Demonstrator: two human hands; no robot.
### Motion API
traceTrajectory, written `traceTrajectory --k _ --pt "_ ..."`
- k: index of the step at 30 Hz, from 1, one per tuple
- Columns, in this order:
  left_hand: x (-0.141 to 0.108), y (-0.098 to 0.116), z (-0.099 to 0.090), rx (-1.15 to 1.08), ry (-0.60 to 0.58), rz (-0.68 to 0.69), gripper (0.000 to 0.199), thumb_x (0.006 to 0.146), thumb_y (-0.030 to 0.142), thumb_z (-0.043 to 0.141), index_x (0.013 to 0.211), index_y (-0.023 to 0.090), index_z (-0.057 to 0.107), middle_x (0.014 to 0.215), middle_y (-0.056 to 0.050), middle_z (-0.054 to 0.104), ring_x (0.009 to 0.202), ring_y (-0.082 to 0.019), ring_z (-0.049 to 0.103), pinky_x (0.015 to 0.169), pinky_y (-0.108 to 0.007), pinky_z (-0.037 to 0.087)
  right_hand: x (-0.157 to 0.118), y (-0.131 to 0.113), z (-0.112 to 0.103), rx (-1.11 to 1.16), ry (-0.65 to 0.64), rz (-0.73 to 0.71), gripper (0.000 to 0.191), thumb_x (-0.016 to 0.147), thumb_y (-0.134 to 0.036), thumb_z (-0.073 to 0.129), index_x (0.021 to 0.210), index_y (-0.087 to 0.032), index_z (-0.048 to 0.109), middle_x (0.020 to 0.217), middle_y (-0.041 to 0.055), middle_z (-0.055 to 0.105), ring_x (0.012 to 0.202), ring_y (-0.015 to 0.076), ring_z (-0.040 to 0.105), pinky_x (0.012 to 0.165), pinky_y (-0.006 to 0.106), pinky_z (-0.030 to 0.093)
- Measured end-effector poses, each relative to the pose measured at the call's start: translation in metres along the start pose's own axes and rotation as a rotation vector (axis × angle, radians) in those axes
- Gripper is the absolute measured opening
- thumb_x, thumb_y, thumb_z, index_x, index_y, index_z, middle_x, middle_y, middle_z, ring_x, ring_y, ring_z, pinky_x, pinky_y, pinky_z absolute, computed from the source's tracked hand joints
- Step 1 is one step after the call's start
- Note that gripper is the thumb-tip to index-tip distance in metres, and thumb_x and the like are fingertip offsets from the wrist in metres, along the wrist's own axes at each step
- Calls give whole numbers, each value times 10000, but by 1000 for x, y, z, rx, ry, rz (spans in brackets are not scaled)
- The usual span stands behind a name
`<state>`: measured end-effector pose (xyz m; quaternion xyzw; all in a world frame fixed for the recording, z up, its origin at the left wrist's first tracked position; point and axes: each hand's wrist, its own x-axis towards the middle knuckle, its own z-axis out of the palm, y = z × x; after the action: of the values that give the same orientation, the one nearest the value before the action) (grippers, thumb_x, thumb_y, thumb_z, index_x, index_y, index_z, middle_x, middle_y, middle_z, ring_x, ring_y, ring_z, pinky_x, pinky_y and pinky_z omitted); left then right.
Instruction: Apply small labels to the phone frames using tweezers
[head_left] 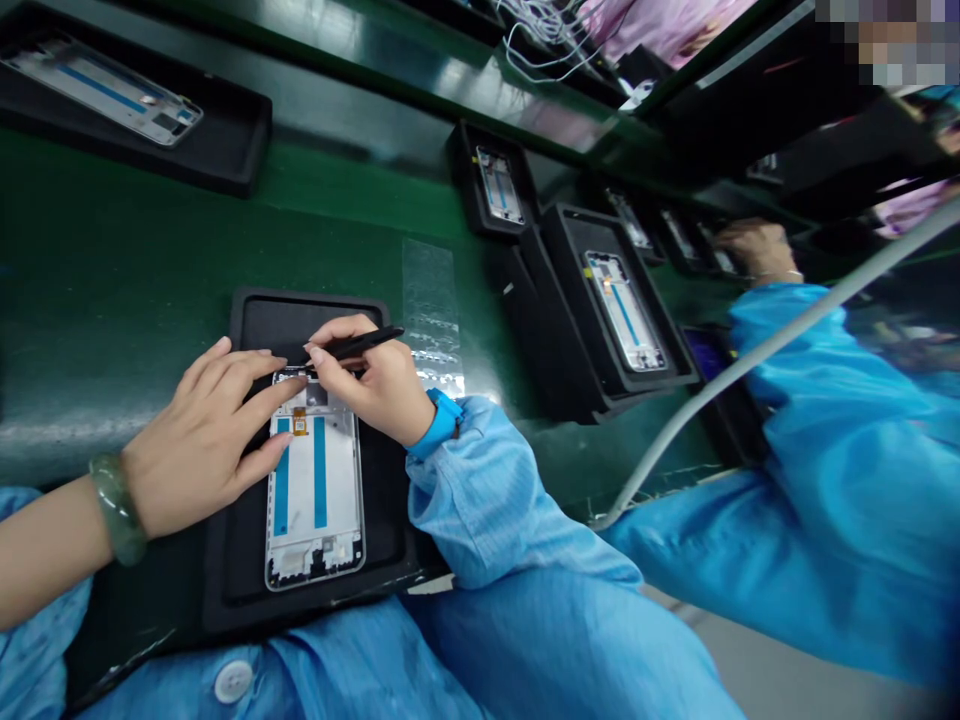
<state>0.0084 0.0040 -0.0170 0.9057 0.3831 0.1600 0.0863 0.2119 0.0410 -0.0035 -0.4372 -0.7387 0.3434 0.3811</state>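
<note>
At lower left of centre, a black tray [386, 500] is occupied by a phone frame [345, 505]. Its upper left is touched by the spread left hand [199, 430], with nothing grasped. By the right hand [382, 390], a black pen-like tool [367, 342] is gripped. Blue strips [320, 470] are already laid; work near the frame's top is judged unfinished.

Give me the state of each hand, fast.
Left hand: open, spread over the upper part of the phone frame.
Right hand: closed, holding a black pen-like tool.
</note>
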Motion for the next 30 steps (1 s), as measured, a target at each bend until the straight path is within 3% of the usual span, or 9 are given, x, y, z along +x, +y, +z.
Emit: traceTrajectory --k 12,23,30 --pt "-1 0 1 25 -13 5 484 902 369 409 1322 133 452 1271 -169 459 1248 -322 412 1117 -571 233 0 -2 2 -28 45 9 85 844 -236 539 909 -190 570 869 4 645 734 103 638 693 221 555" --pt "0 1 0 -10 -11 -18 469 901 383 398 1310 166 469 1286 -163 475 1277 -322 401 1105 -581 252 3 -3 2 -95 30 -24 91 830 -233 524 906 -188 548 850 12 637 721 108 631 690 230 550" --pt "1 0 0 -1 10 5 470 900 363 402 1300 130 485 1255 -184 492 1252 -331 427 1096 -587 262 7 -4 0 -144 -12 -44 114 819 -214 527 929 -196 548 887 9 649 738 110 629 685 228 533"
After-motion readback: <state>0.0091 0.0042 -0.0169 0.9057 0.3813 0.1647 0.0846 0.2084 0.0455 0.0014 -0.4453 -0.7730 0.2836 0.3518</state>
